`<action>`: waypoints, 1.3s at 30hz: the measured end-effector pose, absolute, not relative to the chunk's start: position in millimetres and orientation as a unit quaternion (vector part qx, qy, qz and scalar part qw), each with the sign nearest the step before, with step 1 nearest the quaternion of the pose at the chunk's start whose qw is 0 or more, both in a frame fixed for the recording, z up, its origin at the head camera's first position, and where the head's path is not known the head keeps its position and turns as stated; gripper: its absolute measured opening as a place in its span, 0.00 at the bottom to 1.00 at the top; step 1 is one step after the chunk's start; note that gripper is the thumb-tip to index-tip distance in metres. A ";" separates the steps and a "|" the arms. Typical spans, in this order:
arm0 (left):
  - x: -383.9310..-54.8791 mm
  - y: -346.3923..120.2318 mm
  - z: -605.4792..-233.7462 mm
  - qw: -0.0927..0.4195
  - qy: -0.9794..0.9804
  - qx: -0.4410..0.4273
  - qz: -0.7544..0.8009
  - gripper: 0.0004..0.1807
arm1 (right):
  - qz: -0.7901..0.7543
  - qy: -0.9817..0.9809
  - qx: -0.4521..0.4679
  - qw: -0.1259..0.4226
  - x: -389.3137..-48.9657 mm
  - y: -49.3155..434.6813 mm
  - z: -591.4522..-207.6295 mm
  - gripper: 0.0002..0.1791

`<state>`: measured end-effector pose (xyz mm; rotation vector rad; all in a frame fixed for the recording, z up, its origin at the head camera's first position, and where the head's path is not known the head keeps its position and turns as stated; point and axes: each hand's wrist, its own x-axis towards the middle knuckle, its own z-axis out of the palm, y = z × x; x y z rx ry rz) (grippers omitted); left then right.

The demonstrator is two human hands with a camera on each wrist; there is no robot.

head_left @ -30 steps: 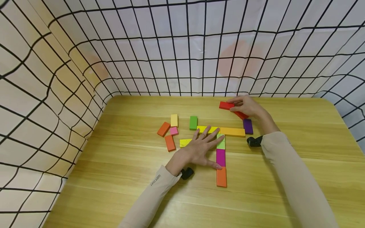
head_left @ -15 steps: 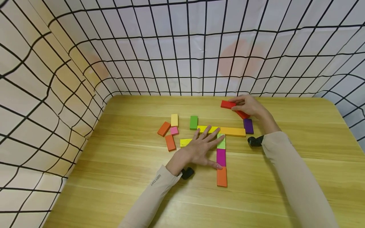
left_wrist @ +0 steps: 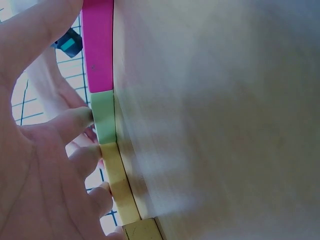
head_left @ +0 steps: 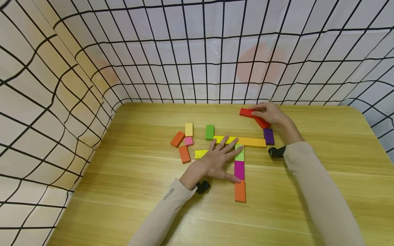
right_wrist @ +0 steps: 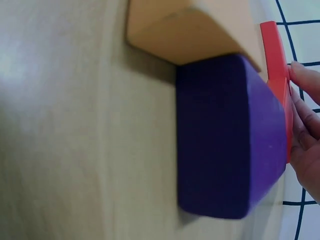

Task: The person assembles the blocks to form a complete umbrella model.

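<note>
Two hands at work on coloured rectangular blocks on a wood-grained table (head_left: 123,191). Upper right of the frame: the right hand (head_left: 268,113) pinches a glossy red oblong block (head_left: 246,112), which meets a second red oblong block (head_left: 262,122); the view is too poor to tell whether the fingers also bear on the latter. Centre: the left hand (head_left: 213,164) is spread, grasping nothing, fingertips at a bright yellow oblong block (head_left: 220,139) and a pale green block (head_left: 240,156). Apparently done: a row of the bright yellow block and an amber block (head_left: 252,142), with a column below of the pale green block, a magenta block (head_left: 239,170) and an orange-red block (head_left: 240,191); a dark purple block (head_left: 268,136) adjoins the row's right end. Apparently left: settling the red pair. Four blocks (head_left: 184,154) lie unused at centre left.
</note>
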<state>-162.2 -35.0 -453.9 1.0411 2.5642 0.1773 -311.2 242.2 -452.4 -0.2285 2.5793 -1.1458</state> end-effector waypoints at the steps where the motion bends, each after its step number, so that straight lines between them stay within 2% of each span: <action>1: -162.2 -35.0 -454.1 0.183 0.909 0.369 0.063 0.64 | -0.399 0.900 -0.080 0.154 -311.6 242.4 -452.5 0.26; 27: -161.7 -33.6 -454.1 0.183 0.909 0.369 0.058 0.64 | -0.406 0.901 -0.063 0.139 -308.8 248.6 -456.6 0.27; 39: -162.2 -34.6 -453.4 0.187 0.911 0.363 0.058 0.64 | -0.427 0.891 -0.065 0.140 -299.9 261.6 -455.4 0.30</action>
